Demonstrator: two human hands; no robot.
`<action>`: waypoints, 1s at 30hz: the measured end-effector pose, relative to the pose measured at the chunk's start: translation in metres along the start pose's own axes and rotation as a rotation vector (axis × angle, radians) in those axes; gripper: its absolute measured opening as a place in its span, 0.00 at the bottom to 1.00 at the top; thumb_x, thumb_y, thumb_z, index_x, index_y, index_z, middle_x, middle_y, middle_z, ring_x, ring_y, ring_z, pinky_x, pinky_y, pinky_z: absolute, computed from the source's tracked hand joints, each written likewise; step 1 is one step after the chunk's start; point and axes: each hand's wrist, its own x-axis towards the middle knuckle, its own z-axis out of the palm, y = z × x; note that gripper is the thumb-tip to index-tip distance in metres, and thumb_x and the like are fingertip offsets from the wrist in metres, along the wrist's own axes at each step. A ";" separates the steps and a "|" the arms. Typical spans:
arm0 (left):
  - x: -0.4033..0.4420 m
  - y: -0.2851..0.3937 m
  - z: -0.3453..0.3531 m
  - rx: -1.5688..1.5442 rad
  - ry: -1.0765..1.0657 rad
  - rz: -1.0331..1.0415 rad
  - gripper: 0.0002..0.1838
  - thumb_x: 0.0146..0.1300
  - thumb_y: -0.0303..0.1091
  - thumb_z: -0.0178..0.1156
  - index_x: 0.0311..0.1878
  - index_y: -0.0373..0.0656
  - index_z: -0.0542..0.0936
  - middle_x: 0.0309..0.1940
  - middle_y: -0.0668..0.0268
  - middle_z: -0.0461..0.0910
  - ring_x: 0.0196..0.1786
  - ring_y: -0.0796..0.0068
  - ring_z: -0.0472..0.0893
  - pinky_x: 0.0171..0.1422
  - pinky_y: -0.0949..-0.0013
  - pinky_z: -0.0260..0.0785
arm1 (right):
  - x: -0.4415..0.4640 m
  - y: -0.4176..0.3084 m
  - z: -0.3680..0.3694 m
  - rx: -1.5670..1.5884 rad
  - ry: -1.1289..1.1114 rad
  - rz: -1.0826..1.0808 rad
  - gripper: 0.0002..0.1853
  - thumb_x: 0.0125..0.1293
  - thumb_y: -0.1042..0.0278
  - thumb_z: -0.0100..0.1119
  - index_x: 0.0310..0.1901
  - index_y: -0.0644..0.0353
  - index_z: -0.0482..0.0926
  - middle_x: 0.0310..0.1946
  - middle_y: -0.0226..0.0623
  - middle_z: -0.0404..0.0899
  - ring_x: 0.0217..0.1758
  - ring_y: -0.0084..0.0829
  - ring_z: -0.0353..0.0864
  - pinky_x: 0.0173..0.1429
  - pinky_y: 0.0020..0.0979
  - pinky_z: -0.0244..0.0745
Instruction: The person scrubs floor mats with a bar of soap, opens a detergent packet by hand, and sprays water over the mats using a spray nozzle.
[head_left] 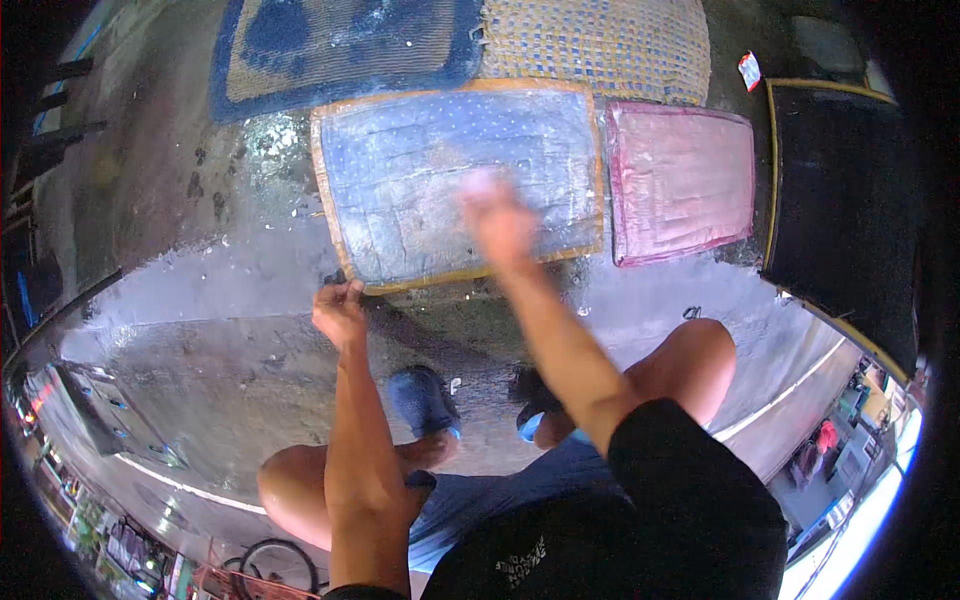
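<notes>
Pinching near-left corner of blue mat (pixel 415 200) between fingers (pixel 350 290) of left hand (pixel 337 313), with blurred right hand (pixel 503 232) over mat — impossible to tell whether clenched

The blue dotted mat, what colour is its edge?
The mat has an orange-yellow edge, seen best in the head view.
</notes>
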 end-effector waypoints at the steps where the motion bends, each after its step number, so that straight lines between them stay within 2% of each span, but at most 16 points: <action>1: 0.000 -0.001 -0.001 0.066 0.001 0.044 0.13 0.49 0.30 0.79 0.27 0.35 0.82 0.28 0.55 0.81 0.30 0.59 0.81 0.39 0.58 0.72 | 0.020 0.035 -0.038 0.016 -0.031 0.152 0.26 0.76 0.41 0.47 0.54 0.56 0.80 0.46 0.45 0.85 0.49 0.41 0.86 0.53 0.50 0.78; 4: 0.006 -0.019 0.003 0.164 0.017 0.129 0.13 0.49 0.31 0.79 0.27 0.35 0.82 0.28 0.57 0.82 0.30 0.61 0.81 0.39 0.59 0.73 | 0.010 0.038 -0.028 0.684 0.260 0.281 0.25 0.77 0.47 0.48 0.59 0.60 0.77 0.53 0.47 0.82 0.57 0.41 0.82 0.62 0.48 0.75; 6: 0.006 -0.032 0.009 0.105 0.023 0.111 0.13 0.50 0.31 0.79 0.26 0.36 0.82 0.28 0.58 0.83 0.30 0.62 0.81 0.40 0.59 0.73 | -0.014 0.028 0.012 0.462 0.334 0.158 0.26 0.74 0.47 0.54 0.61 0.60 0.75 0.45 0.43 0.83 0.46 0.41 0.83 0.52 0.44 0.78; 8: 0.007 -0.020 0.008 0.095 0.006 0.084 0.12 0.50 0.31 0.78 0.26 0.36 0.82 0.28 0.58 0.83 0.30 0.62 0.82 0.40 0.58 0.74 | -0.053 -0.028 0.078 0.066 0.484 -0.330 0.24 0.70 0.45 0.60 0.57 0.56 0.76 0.38 0.40 0.86 0.35 0.44 0.87 0.41 0.43 0.83; 10: 0.010 -0.010 0.004 0.170 -0.052 0.051 0.11 0.51 0.30 0.77 0.27 0.36 0.83 0.27 0.58 0.83 0.31 0.62 0.83 0.41 0.59 0.75 | -0.071 -0.050 0.072 -0.043 -0.275 -0.296 0.22 0.68 0.50 0.63 0.57 0.55 0.79 0.49 0.43 0.85 0.51 0.45 0.86 0.57 0.44 0.79; 12: 0.012 0.006 -0.001 0.324 -0.159 0.009 0.09 0.52 0.27 0.75 0.28 0.35 0.83 0.26 0.59 0.83 0.31 0.62 0.83 0.42 0.59 0.77 | -0.044 -0.020 0.018 0.115 -0.092 -0.334 0.25 0.68 0.45 0.62 0.57 0.55 0.78 0.46 0.44 0.85 0.48 0.48 0.86 0.53 0.47 0.80; 13: 0.013 0.006 0.001 0.162 -0.142 -0.014 0.08 0.52 0.26 0.75 0.29 0.35 0.83 0.27 0.58 0.83 0.32 0.63 0.83 0.42 0.60 0.77 | -0.031 -0.008 -0.021 -0.096 -0.150 -0.072 0.27 0.68 0.43 0.59 0.58 0.55 0.77 0.44 0.43 0.86 0.46 0.47 0.86 0.50 0.47 0.80; 14: 0.016 0.004 0.002 0.000 -0.120 -0.036 0.07 0.53 0.25 0.74 0.30 0.34 0.83 0.28 0.58 0.83 0.33 0.63 0.84 0.43 0.60 0.78 | -0.019 0.035 -0.029 -0.213 0.077 -0.153 0.24 0.71 0.40 0.54 0.55 0.53 0.76 0.32 0.45 0.86 0.34 0.46 0.87 0.40 0.46 0.81; 15: 0.018 0.034 -0.014 -0.049 -0.120 0.004 0.07 0.54 0.25 0.73 0.31 0.34 0.83 0.30 0.57 0.83 0.34 0.64 0.84 0.43 0.61 0.78 | -0.016 0.063 -0.061 -0.244 -0.027 0.124 0.24 0.73 0.42 0.52 0.56 0.54 0.76 0.34 0.47 0.86 0.37 0.46 0.87 0.43 0.47 0.81; 17: 0.012 0.116 -0.055 -0.040 -0.140 0.142 0.06 0.55 0.24 0.72 0.33 0.33 0.83 0.32 0.57 0.83 0.35 0.64 0.84 0.43 0.63 0.78 | -0.015 0.101 -0.157 -0.235 0.003 0.551 0.29 0.70 0.45 0.54 0.62 0.60 0.72 0.46 0.55 0.85 0.51 0.51 0.86 0.54 0.49 0.80; 18: 0.005 0.162 -0.080 0.019 -0.166 0.238 0.06 0.56 0.23 0.72 0.34 0.33 0.84 0.34 0.57 0.82 0.36 0.64 0.84 0.42 0.64 0.78 | -0.022 0.119 -0.199 -0.247 0.040 0.553 0.31 0.69 0.43 0.55 0.63 0.61 0.72 0.47 0.58 0.84 0.52 0.54 0.85 0.56 0.50 0.79; 19: 0.010 0.165 -0.094 -0.059 -0.142 0.238 0.07 0.57 0.23 0.71 0.37 0.33 0.84 0.36 0.56 0.81 0.37 0.65 0.84 0.41 0.66 0.77 | -0.030 0.135 -0.242 -0.260 0.077 0.554 0.33 0.68 0.42 0.55 0.63 0.63 0.71 0.48 0.60 0.83 0.54 0.56 0.84 0.57 0.51 0.78; 23: 0.002 0.264 -0.209 0.157 -0.157 0.206 0.08 0.58 0.27 0.72 0.35 0.32 0.83 0.33 0.57 0.80 0.34 0.66 0.81 0.39 0.63 0.74 | -0.110 0.084 -0.419 -0.343 0.190 0.583 0.31 0.69 0.44 0.53 0.64 0.61 0.70 0.46 0.59 0.84 0.52 0.56 0.84 0.57 0.51 0.78; 25: 0.006 0.280 -0.270 0.191 -0.168 0.213 0.11 0.59 0.31 0.71 0.33 0.31 0.82 0.28 0.57 0.80 0.31 0.65 0.79 0.38 0.61 0.72 | -0.167 0.069 -0.482 -0.243 0.290 0.649 0.31 0.66 0.46 0.58 0.65 0.56 0.71 0.49 0.53 0.84 0.54 0.57 0.83 0.58 0.51 0.78; 28: 0.009 0.326 -0.365 0.041 -0.199 0.054 0.15 0.62 0.36 0.68 0.27 0.34 0.79 0.21 0.62 0.77 0.27 0.73 0.71 0.35 0.65 0.67 | -0.257 0.030 -0.544 -0.300 0.243 0.787 0.30 0.66 0.51 0.58 0.67 0.54 0.71 0.53 0.53 0.83 0.57 0.54 0.82 0.61 0.50 0.77; 30: 0.016 0.353 -0.426 0.327 -0.205 0.128 0.17 0.60 0.38 0.70 0.28 0.32 0.79 0.27 0.58 0.82 0.28 0.70 0.76 0.36 0.60 0.71 | -0.300 0.014 -0.562 -0.328 0.174 0.885 0.28 0.66 0.52 0.56 0.65 0.54 0.72 0.54 0.50 0.83 0.58 0.52 0.81 0.61 0.49 0.77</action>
